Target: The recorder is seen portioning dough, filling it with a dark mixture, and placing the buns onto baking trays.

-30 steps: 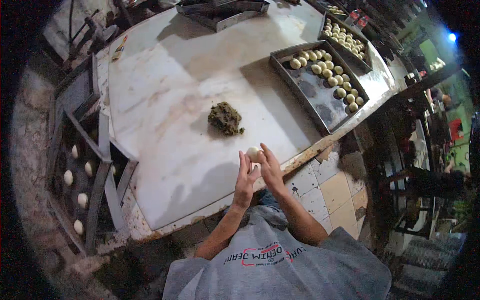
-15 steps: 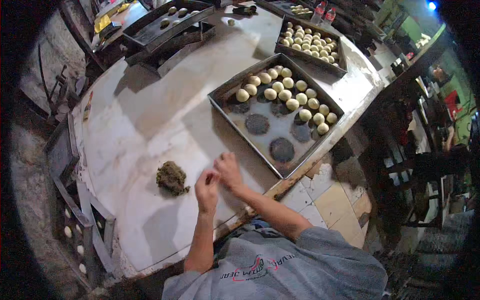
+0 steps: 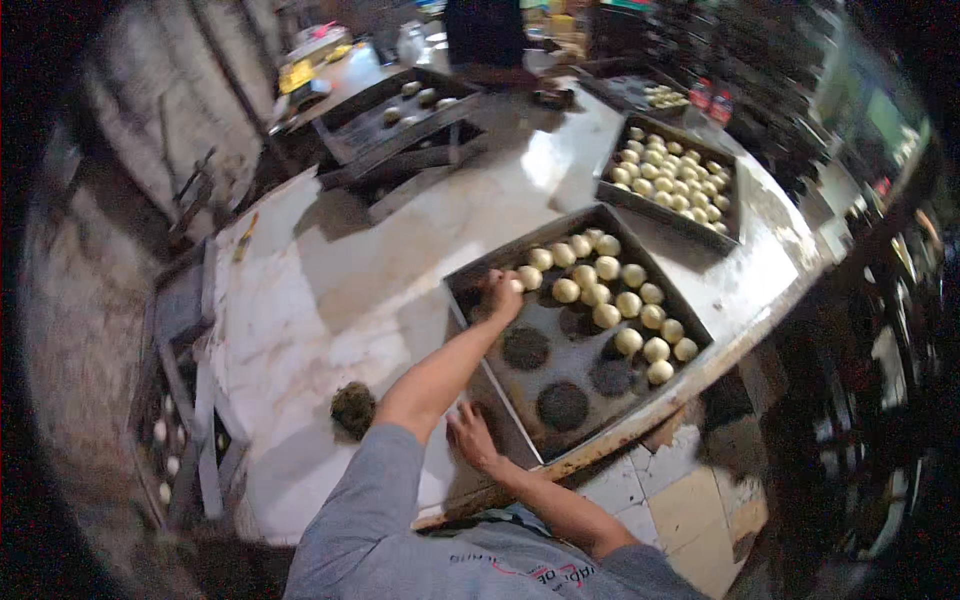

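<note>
My left hand reaches into the left corner of the near metal tray, its fingers closed on a pale dough ball beside the rows of similar balls. Lower down, my right hand is beside that tray's left side, over the tabletop, with its fingers apart and nothing visible in them. A crumbly dark green-brown lump lies on the pale worktop, left of my right hand.
A tray of dough balls stands behind the near one, with plastic bottles beyond. Stacked trays sit at the back left, more along the left edge. A thin brush lies at left. A person in dark clothing stands at the far side.
The view has swung toward the trays. My hands, earlier together around a ball, have separated: the left has moved up into the near tray with a ball, the right sits lower, open.
</note>
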The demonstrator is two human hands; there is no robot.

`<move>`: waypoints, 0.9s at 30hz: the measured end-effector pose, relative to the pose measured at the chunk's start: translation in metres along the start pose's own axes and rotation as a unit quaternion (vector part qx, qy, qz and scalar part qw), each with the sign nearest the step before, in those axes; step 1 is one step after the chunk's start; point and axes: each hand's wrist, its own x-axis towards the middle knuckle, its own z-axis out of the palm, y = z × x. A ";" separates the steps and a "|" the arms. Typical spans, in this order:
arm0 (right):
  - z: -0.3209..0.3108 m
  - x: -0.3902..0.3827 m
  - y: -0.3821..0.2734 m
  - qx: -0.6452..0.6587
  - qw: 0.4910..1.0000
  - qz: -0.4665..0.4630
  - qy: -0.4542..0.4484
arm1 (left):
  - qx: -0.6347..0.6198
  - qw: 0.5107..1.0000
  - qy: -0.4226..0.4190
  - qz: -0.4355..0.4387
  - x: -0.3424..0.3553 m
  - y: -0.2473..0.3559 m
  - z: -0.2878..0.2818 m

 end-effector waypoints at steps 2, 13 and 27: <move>0.017 0.012 -0.033 -0.175 0.982 -0.076 -0.012 | 0.007 0.997 -0.059 -0.044 0.003 -0.016 -0.040; -0.039 -0.020 -0.121 -0.239 0.913 -0.043 -0.328 | -0.689 0.632 -0.219 -0.279 -0.224 -0.023 -0.392; 0.289 0.178 -0.565 0.273 0.781 -0.383 -0.411 | -0.769 0.609 0.048 -0.188 -0.509 -0.179 -0.576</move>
